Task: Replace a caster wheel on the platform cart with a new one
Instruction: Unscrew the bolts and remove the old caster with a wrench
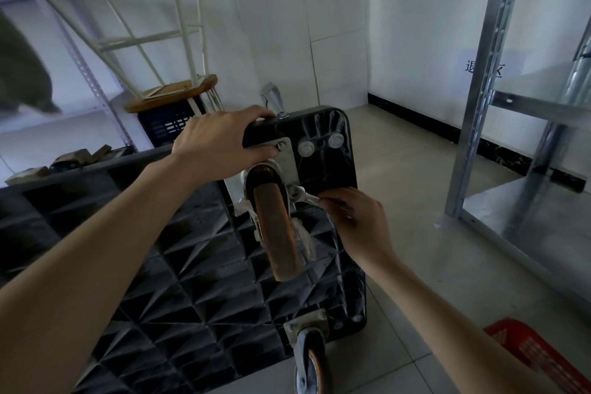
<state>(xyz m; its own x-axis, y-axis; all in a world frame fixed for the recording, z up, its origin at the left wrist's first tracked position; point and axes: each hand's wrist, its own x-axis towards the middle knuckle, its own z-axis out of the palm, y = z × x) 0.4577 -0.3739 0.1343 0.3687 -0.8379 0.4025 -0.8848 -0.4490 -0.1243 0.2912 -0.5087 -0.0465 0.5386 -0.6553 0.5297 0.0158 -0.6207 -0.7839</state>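
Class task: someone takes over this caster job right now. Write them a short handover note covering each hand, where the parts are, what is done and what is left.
Left hand: grips the top edge of the platform cart, which is tipped up with its underside facing you.
Right hand: holds a wrench set on a bolt at the caster's mounting plate.
The old caster wheel is still mounted; another bolt is still in the plate.
A second caster sits lower down.
Left: free the plate, fit the new caster, which is not in view.

This place looks like a storeroom. Bare metal shelving racks (489, 80) stand along white tiled walls (319, 9). An upturned stool (172, 93) rests on a crate (166, 128).
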